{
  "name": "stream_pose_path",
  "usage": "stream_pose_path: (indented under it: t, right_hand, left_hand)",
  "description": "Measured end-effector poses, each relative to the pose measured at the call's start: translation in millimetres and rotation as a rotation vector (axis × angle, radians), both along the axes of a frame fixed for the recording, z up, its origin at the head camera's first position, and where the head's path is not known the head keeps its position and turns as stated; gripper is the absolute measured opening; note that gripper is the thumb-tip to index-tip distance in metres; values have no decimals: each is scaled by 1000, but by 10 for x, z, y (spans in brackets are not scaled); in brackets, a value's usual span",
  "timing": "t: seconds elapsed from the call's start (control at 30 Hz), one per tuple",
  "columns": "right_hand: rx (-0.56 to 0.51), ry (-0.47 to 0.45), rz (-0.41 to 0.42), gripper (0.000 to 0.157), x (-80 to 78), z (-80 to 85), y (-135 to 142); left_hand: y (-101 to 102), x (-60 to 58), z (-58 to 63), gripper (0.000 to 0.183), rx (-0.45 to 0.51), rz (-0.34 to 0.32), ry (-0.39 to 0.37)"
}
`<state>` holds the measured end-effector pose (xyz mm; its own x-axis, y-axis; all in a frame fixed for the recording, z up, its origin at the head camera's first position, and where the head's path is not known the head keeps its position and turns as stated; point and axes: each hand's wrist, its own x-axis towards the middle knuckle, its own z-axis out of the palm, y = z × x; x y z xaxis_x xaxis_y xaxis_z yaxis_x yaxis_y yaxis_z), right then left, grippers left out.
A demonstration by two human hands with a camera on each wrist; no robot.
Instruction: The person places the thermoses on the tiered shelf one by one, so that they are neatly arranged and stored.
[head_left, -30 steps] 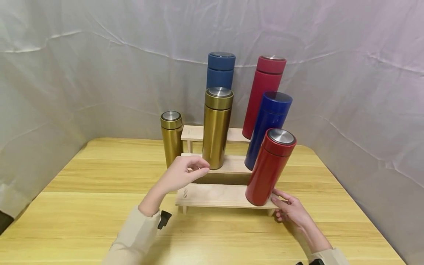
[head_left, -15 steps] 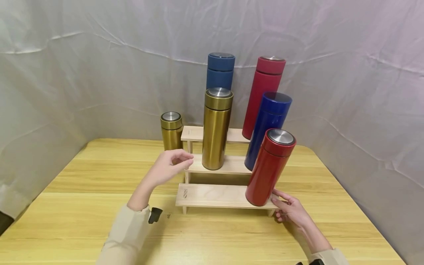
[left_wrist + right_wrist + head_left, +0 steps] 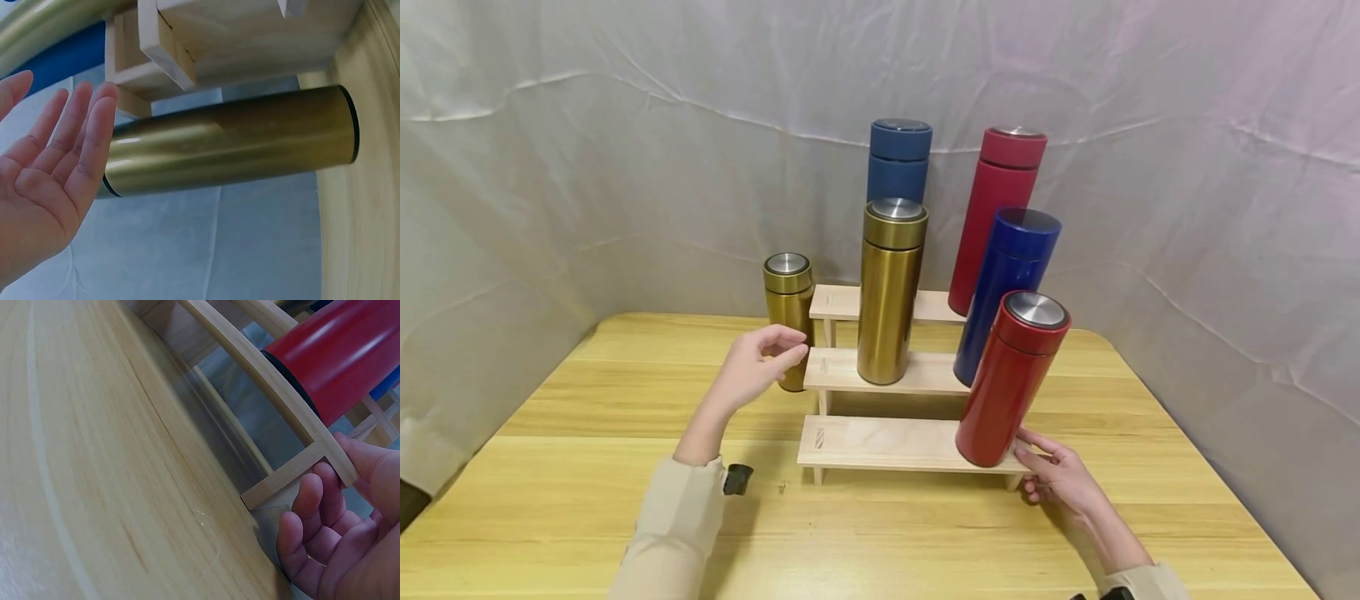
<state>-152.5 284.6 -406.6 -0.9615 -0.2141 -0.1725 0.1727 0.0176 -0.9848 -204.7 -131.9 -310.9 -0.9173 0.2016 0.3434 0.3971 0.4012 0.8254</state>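
Observation:
My left hand (image 3: 748,367) is beside a short gold thermos (image 3: 788,308), which stands on the table left of a three-step wooden display stand (image 3: 887,442). Its fingers look straight in the left wrist view, the palm (image 3: 37,194) empty, fingertips overlapping the upper part of that thermos. At the stand's front right corner my right hand (image 3: 1063,479) pinches the end of the lowest shelf, the thumb above and curled fingers below. A red thermos (image 3: 1011,383) stands on that shelf close to those fingers.
The middle step bears a tall gold thermos (image 3: 891,300) and a glossy blue thermos (image 3: 1009,292). On the top step are a matte blue thermos (image 3: 900,162) and a crimson thermos (image 3: 997,208). Grey cloth (image 3: 662,183) hangs behind the wooden table (image 3: 587,467).
My left hand has moved left, away from the tall gold thermos and over to the short gold one. The right hand keeps its hold on the stand.

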Motion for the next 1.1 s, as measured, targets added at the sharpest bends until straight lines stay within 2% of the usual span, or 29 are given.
stream_pose_path:
  t: [0.4,0.7,0.87,0.97,1.1]
  right_hand:
    - [-1,-3,7,25,1,-2,5]
    - [7,-3,-2,23,-2,11,0]
    - [18,-2,-7,22,-3,8,-1]
    - [17,-2,-6,22,-3,4,-1]
    - [13,-10,-9,22,3,0,-1]
  left_hand:
    - [-85,-175,-86,30,56,101,5]
    - [-129,-312,-115,38,185,261,57]
    - [-147,-386,-153,46,204,345,86]
    - [-160,-433,-193,53,212,369,92]
    - [-176,-507,-260,63,218,379,65]
